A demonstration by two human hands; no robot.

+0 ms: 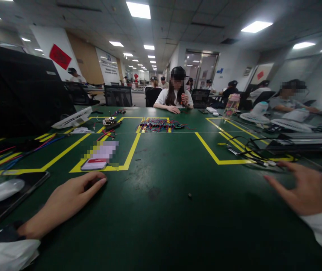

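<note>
My left hand (75, 197) rests on the green table with its fingers curled and thumb tip close to the index finger; nothing shows in it. Just beyond it lies a phone (94, 164), its upper part blurred out. My right hand (302, 186) is at the right with thumb and fingers apart, holding nothing. Close to its fingertips lie black cables (252, 152) with a pale connector. A small dark ring-like part, perhaps a nut (189, 195), lies on the table between my hands.
A bundle of wired circuit boards (161, 125) lies mid-table, with a small motor-like device (110, 119) left of it. A mouse (3, 191) and monitor (22, 90) are at left. Metal rails (307, 141), fans (255, 113) and a bottle (231, 106) stand right. A person (175, 94) sits opposite.
</note>
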